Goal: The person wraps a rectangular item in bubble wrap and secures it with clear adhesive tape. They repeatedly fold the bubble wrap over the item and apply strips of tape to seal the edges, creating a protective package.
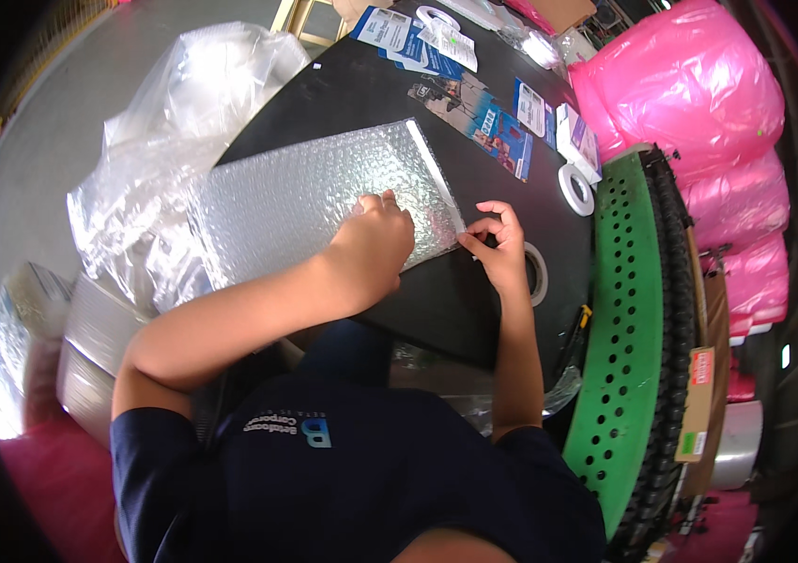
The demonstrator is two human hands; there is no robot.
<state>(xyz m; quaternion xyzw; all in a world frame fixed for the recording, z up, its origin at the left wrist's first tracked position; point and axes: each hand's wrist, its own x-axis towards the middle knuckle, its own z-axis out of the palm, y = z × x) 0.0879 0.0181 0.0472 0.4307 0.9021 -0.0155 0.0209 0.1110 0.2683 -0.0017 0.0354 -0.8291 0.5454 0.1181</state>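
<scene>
A silvery bubble-wrap bag [277, 192] lies flat on the black table [469, 328], with a white strip [432, 169] of tape along its right edge. My left hand [375, 246] is curled and rests on the bag's near right part; whether anything is in its fingers is hidden. My right hand [500, 246] pinches with thumb and index finger at the near end of the white strip, its other fingers bent above. Partly behind my right wrist lies a roll of white tape [537, 274].
Clear plastic sheeting [145, 178] hangs off the table's left side. Printed cards [483, 127], a small white box [577, 141] and another tape roll [575, 190] lie toward the back right. A green perforated panel [617, 328] borders the right. Pink wrapped bundles [690, 84] stand beyond.
</scene>
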